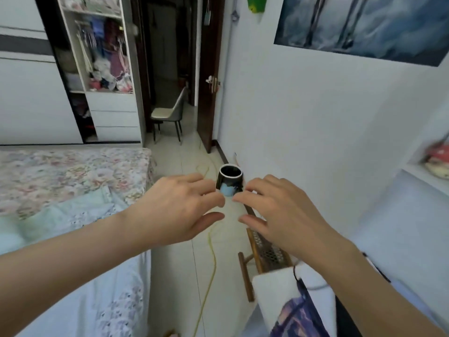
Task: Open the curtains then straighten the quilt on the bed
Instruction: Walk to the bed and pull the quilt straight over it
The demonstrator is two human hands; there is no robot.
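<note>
Neither step in hand yet, by the look of it. Left hand and right hand out in front over the floor, close together but apart, fingers loosely spread, gripping nothing. Quilt lying rumpled on the bed, near left, pale green and blue over a floral sheet. No curtains in view; probably behind or off to a side, so next likely a turn to find them, then a grasp on the fabric edge. Dark bin on the floor just beyond the fingertips, by the right wall. Far off: open wardrobe, chair in the doorway. Poster upper right. No readable writing or brand anywhere.
</note>
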